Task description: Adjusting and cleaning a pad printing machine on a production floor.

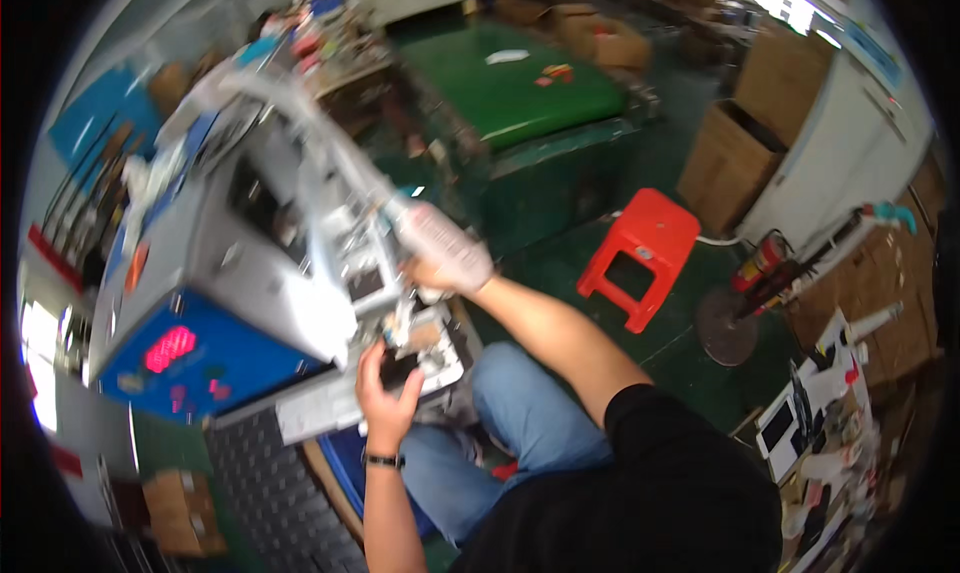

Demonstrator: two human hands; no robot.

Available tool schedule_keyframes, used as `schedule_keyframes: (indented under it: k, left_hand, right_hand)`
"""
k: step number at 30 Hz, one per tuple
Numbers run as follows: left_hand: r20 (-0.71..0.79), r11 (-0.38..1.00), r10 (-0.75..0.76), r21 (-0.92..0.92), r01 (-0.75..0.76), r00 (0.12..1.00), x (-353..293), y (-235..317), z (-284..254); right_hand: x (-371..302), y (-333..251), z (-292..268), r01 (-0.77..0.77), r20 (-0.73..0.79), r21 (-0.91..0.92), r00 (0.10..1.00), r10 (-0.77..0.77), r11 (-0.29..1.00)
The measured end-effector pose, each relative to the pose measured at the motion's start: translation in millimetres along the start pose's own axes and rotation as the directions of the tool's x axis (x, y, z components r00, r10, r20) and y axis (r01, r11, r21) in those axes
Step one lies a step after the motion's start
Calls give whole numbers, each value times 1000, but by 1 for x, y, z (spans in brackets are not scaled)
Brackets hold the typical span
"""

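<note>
My left hand (384, 399), with a dark band at its wrist, is at the front of the work area, thumb and fingers curved round a small black piece (401, 369). A pale tray-like surface (440, 369) with small parts lies just beyond it. Farther out, my right hand (428, 276) is largely covered by a long, blurred white-pink object (445, 245) with a rounded end. Whether that hand grips it cannot be made out. A grey-and-blue machine (235, 303) with lit red displays stands left of both hands.
A red plastic stool (645, 255) stands on the right, near a fire extinguisher (762, 263) and a round-based stand (727, 328). Beyond lies a green-topped table (510, 83). Cardboard boxes (728, 163) and a cluttered bench (815, 443) line the right side. Black ribbed matting (270, 483) is lower left.
</note>
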State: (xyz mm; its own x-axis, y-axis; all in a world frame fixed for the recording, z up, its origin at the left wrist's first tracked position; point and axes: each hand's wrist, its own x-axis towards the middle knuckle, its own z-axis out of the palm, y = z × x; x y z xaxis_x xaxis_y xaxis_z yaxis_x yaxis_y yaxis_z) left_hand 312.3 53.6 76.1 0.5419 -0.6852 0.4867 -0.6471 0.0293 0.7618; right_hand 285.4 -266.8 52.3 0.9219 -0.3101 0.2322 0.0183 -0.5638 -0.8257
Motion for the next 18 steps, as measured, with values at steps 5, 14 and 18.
schedule_keyframes:
  k: [5,14,18]
  left_hand:
    - [13,998,25,65,-26,1000,-2,1,-2]
    - [19,999,5,44,-5,1000,-4,-7,-2]
    - [22,999,15,52,-16,1000,-3,-6,-2]
  right_hand:
    - [34,41,38,-259,1,268,963,268,928]
    - [18,19,15,-125,-32,66,991,128,990]
    - [26,24,19,-110,87,39,991,106,993]
